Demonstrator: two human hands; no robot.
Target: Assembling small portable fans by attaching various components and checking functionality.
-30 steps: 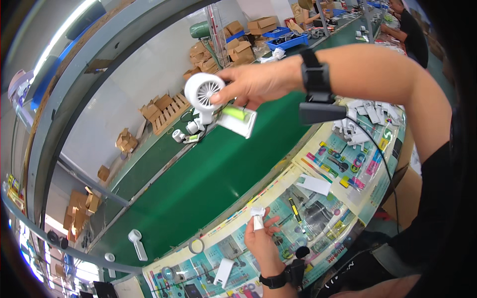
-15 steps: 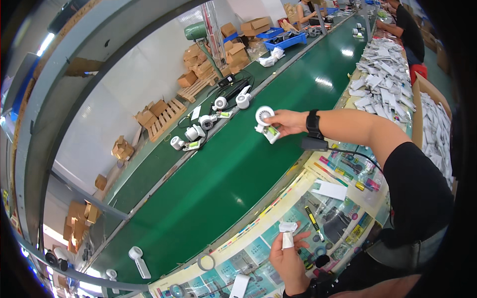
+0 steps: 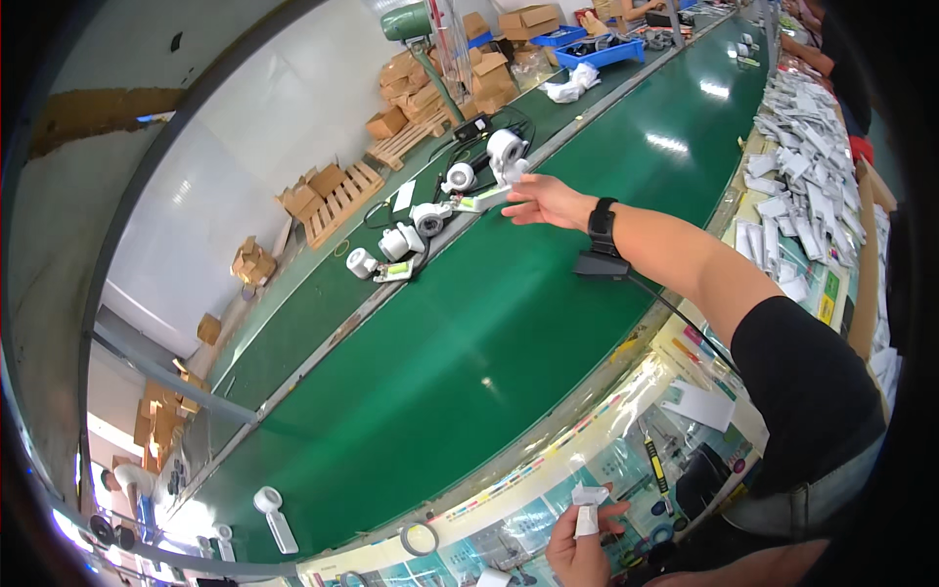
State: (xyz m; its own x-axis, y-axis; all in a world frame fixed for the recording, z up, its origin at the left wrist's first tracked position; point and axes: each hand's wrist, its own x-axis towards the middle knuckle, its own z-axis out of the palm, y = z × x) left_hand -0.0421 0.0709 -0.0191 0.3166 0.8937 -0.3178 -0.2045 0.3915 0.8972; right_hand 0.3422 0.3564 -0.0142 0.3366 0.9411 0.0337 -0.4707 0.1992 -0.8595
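Observation:
My right hand reaches across the green conveyor belt to its far edge, fingers spread and nothing gripped. Just beyond the fingertips, a white handheld fan with a round head rests among other fans. Beside it lie a second white fan and another fan, near an opened white handle showing a green cell. Close to me, over the near worktop, my left hand is closed on a small white piece; its exact kind is unclear. White wrapping covers the thumb.
The green belt runs diagonally. On the printed worktop lie a yellow-black cutter knife, a white flat panel and a ring. White parts heap at right. A lone fan lies at lower left.
My right hand has moved to the belt's far edge and let go of the fan, which now rests among the others there. The left hand keeps its white piece. The view has shifted.

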